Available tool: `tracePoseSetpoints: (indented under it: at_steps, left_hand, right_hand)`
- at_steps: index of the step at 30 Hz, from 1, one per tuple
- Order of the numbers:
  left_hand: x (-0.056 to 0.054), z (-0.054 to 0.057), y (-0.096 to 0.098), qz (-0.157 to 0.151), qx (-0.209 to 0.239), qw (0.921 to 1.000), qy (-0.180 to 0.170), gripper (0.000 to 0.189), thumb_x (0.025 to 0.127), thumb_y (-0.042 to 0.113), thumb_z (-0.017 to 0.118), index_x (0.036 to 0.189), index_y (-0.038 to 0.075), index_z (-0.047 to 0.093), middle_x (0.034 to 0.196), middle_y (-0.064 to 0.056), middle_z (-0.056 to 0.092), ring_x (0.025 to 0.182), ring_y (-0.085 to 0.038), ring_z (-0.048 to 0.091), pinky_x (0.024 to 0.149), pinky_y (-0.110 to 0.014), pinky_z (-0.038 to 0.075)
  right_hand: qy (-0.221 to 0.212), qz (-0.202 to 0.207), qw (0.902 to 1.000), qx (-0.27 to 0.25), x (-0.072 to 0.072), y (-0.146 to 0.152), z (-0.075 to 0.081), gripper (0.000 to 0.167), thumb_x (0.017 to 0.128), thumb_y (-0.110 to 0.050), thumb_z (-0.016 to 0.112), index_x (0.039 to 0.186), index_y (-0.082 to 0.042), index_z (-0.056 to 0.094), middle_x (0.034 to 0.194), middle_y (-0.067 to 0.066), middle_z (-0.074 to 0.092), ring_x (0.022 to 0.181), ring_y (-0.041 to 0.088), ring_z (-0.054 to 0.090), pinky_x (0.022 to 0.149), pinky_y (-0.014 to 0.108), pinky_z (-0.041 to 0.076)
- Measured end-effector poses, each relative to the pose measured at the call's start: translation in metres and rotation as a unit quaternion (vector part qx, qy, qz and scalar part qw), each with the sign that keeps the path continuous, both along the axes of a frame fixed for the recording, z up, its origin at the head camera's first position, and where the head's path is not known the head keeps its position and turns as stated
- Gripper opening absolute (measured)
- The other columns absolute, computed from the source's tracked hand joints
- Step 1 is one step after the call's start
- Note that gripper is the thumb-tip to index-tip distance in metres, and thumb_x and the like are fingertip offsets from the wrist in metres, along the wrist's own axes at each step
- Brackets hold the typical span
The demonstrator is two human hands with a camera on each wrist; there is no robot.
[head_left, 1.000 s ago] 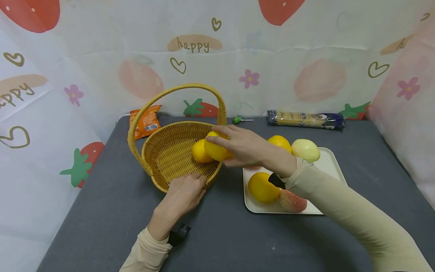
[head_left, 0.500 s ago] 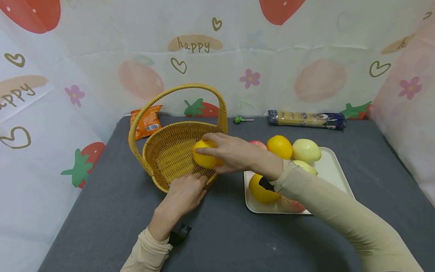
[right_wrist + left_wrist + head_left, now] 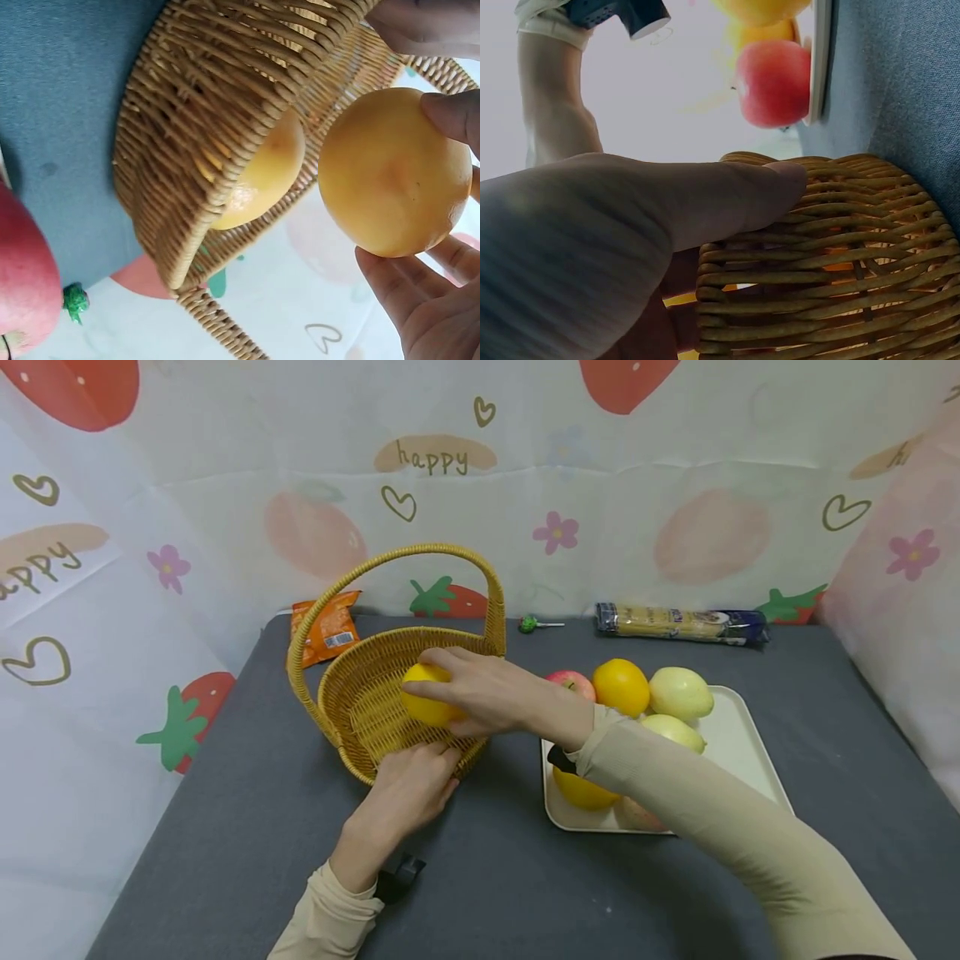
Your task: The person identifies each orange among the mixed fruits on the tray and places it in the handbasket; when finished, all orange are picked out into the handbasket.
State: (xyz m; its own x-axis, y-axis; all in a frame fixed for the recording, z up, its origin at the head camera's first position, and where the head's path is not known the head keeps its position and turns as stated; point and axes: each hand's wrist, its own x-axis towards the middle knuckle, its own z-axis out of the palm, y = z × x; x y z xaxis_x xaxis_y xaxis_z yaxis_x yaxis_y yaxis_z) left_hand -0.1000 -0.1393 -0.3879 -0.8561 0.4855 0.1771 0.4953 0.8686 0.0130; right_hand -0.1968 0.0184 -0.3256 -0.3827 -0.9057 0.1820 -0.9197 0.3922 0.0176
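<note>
The right hand (image 3: 491, 689) holds a round yellow orange (image 3: 427, 697) over the opening of the wicker basket (image 3: 375, 670). Its thumb and fingertips grip the fruit from opposite sides in the right wrist view. Another orange (image 3: 270, 176) lies inside the basket, partly behind the woven wall; in the head view the held fruit and hand hide it. At the basket's near side, the left hand (image 3: 408, 789) grips the rim. The left wrist view shows the left thumb (image 3: 742, 195) along the outer wall, the other fingers reaching inside.
Right of the basket, a white tray (image 3: 738, 739) carries a red apple (image 3: 572, 683), an orange (image 3: 620, 687), pale green-yellow fruits (image 3: 681, 692) and more fruit under the right forearm. Behind lie an orange packet (image 3: 333, 631), a lollipop (image 3: 529, 624) and a pasta pack (image 3: 678, 623).
The right hand has carried its orange leftward, from the basket's right rim to over the opening. More of the tray's apple shows. The left hand keeps its grip on the rim.
</note>
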Motion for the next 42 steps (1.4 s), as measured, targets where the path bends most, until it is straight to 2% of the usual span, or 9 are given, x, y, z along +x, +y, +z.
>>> tracePoseSetpoints:
  at_steps: [10,17,22,28,42]
  left_hand:
    - [0.0,0.0,-0.002,-0.001,0.01,0.9999,0.008,0.019,0.081,0.02,0.079,0.08,0.012,0.062,0.073,-0.002,0.06,0.059,-0.02,0.059,0.05,-0.036,0.048]
    - [0.0,-0.001,-0.003,0.003,0.011,0.9999,-0.006,0.019,0.081,0.018,0.079,0.08,0.012,0.062,0.073,-0.002,0.06,0.059,-0.02,0.059,0.05,-0.035,0.048]
    - [0.0,-0.001,-0.004,0.004,0.011,0.9999,-0.009,0.018,0.08,0.018,0.079,0.08,0.012,0.062,0.074,-0.002,0.06,0.061,-0.02,0.06,0.052,-0.035,0.049]
    - [0.0,-0.001,-0.003,0.002,0.014,0.9998,-0.011,0.018,0.08,0.018,0.079,0.08,0.013,0.062,0.074,-0.001,0.059,0.062,-0.02,0.059,0.052,-0.035,0.049]
    - [0.0,-0.001,-0.001,0.0,0.013,0.9998,-0.012,0.016,0.082,0.019,0.078,0.083,0.012,0.064,0.077,-0.003,0.062,0.065,-0.022,0.062,0.052,-0.039,0.05]
  right_hand:
    - [0.007,-0.002,1.0,0.0,-0.005,-0.017,0.002,0.056,0.088,-0.026,0.066,0.141,-0.023,0.05,0.143,0.016,0.044,0.123,0.029,0.051,0.085,0.037,0.054]
    - [0.02,-0.017,0.9996,0.0,-0.015,-0.035,0.001,0.056,0.091,-0.031,0.065,0.143,-0.023,0.047,0.141,0.015,0.044,0.121,0.029,0.053,0.094,0.038,0.052]
    - [0.006,-0.041,0.999,0.016,-0.025,-0.043,0.0,0.06,0.092,-0.036,0.065,0.146,-0.023,0.043,0.143,0.014,0.042,0.122,0.029,0.054,0.093,0.037,0.053]
    - [-0.009,-0.06,0.9976,0.034,-0.037,-0.051,-0.002,0.062,0.092,-0.037,0.065,0.148,-0.023,0.042,0.142,0.015,0.042,0.12,0.03,0.055,0.082,0.036,0.056]
    - [-0.042,-0.101,0.9894,0.097,-0.052,-0.067,-0.005,0.063,0.094,-0.04,0.063,0.15,-0.022,0.039,0.138,0.015,0.043,0.109,0.029,0.059,0.086,0.034,0.055]
